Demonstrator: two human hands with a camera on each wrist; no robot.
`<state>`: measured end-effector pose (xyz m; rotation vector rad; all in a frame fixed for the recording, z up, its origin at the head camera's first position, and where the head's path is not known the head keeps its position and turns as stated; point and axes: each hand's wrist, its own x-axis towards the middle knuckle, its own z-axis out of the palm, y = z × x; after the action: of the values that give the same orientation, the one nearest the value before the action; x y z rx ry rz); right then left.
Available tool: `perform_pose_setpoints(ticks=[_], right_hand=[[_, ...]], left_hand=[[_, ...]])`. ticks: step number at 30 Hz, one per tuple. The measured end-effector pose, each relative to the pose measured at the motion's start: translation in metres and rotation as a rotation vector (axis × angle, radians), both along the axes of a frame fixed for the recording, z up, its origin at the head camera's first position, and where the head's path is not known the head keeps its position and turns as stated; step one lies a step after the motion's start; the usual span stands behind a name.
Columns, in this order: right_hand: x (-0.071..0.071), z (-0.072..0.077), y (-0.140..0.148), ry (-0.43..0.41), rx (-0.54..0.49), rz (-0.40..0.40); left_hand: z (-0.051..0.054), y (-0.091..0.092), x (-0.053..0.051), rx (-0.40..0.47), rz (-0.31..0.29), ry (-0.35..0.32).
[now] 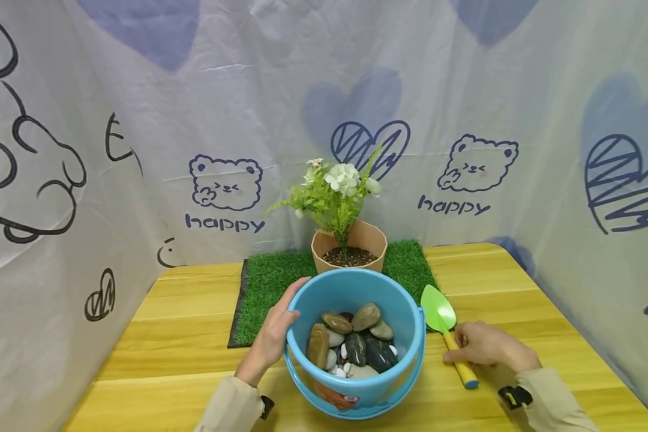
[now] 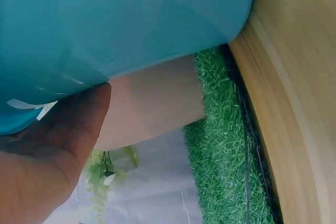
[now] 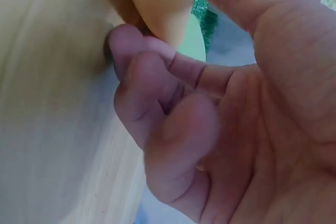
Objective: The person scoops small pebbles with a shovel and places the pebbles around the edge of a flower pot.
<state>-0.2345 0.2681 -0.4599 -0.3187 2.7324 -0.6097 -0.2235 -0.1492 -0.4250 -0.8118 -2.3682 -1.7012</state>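
Left hand on bucket rim, right hand pinching trowel

Head view: your left hand point(image 1: 274, 330) is at the left side of the bucket point(image 1: 351, 288), thumb over the rim, other fingers along the outside, so it grips the edge. Your right hand point(image 1: 488, 345) is right of the bucket, thumb and forefinger together on the handle of the trowel point(image 1: 450, 341). Trowel is just beside the bucket, blade pointing away from you, near the corner of the grass mat point(image 1: 272, 300). Bucket is light blue with a blue bail, an orange-red sticker on the front, and stones point(image 1: 358, 349) inside: brown, grey, black, small white ones. Trowel has a bright green blade, yellow handle, blue end. Behind the bucket, the pot point(image 1: 375, 240) with white flowers point(image 1: 342, 180) is on the mat.

Left wrist view: bucket wall fills the top, glossy and smooth; your fingers lie against its outer side. Pot and mat show beyond, table point(image 2: 299, 98) at right.

Right wrist view: yellow handle at the top edge, between your thumb and forefinger; your other fingers are curled below, off the handle. A bit of green blade shows behind, blurry.
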Motion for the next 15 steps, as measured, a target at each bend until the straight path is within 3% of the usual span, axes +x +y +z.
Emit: perform_pose_setpoints(ticks=[6, 15], right_hand=[[-0.001, -0.004, -0.004, -0.043, -0.046, -0.074], [0.0, -0.007, -0.004, -0.05, -0.146, -0.149]], left_hand=[[0.003, 0.0, -0.003, -0.013, -0.037, -0.076], [0.014, -0.01, -0.007, -0.027, -0.157, -0.307]])
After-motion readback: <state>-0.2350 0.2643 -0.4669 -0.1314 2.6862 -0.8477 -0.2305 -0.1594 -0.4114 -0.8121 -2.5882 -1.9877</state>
